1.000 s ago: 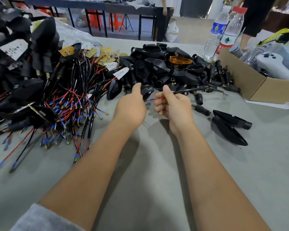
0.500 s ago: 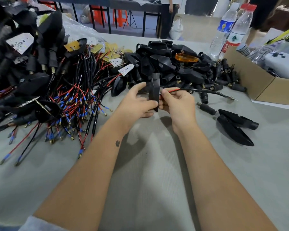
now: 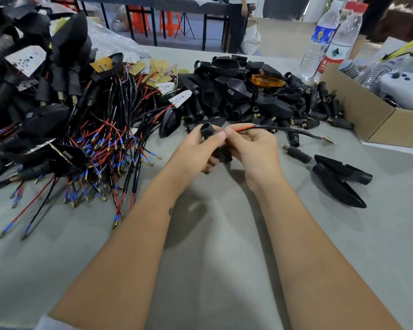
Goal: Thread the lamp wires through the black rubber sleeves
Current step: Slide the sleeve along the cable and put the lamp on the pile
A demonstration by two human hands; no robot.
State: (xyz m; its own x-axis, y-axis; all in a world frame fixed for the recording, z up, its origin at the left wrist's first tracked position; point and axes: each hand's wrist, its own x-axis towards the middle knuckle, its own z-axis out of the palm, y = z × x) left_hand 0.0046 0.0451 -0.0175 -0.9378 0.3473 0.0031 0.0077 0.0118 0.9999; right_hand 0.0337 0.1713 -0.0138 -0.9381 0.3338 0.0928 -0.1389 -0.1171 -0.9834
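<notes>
Basically, grey table [image 3: 224, 270] takes up most of the view. On its left, a big tangled heap of wired lamps [image 3: 65, 129], red and black leads with blue-tipped ends fanning toward the near edge. Behind the hands, a pile of black rubber sleeves [image 3: 236, 96] with one amber lens [image 3: 268, 81] on top. Cardboard box [image 3: 377, 120] at right, two water bottles [image 3: 329, 39] just behind it. Two black lamp housings [image 3: 339, 177] lie right of the right wrist, touching each other.

Both hands meet above the table, in front of the sleeve pile. Left hand [image 3: 196, 148] has fingers curled round one black sleeve [image 3: 206, 129], open end up. Right hand [image 3: 253, 148] pinches a lamp wire [image 3: 267, 127] between thumb and forefinger, close to the sleeve mouth; the wire runs off right, its far end resting on the table. Whether the wire tip is inside the sleeve, cannot tell.
</notes>
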